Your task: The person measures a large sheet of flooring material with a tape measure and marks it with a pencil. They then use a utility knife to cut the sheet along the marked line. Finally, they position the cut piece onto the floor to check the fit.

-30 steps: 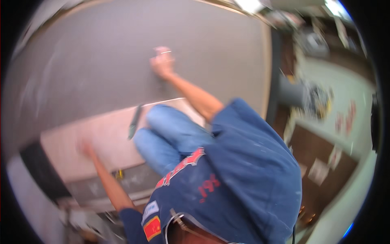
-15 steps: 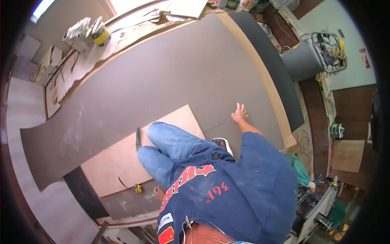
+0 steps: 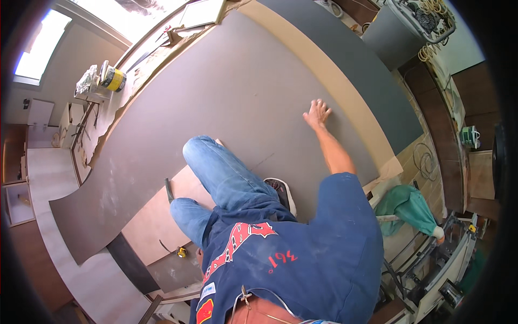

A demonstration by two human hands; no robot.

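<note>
My right hand (image 3: 318, 113) lies with fingers spread on a large grey-brown sheet (image 3: 216, 81), near its right edge. Of my left hand (image 3: 200, 257) only a sliver of skin shows beside my shirt; its fingers are hidden. A yellow-and-black tape measure (image 3: 182, 252) rests close to it. I kneel with one leg on a pale plywood board (image 3: 145, 227) that lies over the sheet. Beside my knees is a narrow dark grey-green tool or strip (image 3: 169, 190), its kind unclear. A short dashed dark line (image 3: 264, 159) marks the sheet near my shoe (image 3: 280, 194).
A tan strip (image 3: 324, 59) and a dark grey panel (image 3: 350, 65) border the sheet on the right. Yellow-banded bucket (image 3: 112, 79) stands at far left. A grey bin (image 3: 394, 35), coiled hose (image 3: 426, 162), green cloth bundle (image 3: 404, 208) and metal-framed equipment (image 3: 437, 275) are at right.
My right hand has reached farther forward and now lies flatter on the sheet. My body and view have shifted, and my left hand has become mostly hidden by my shirt.
</note>
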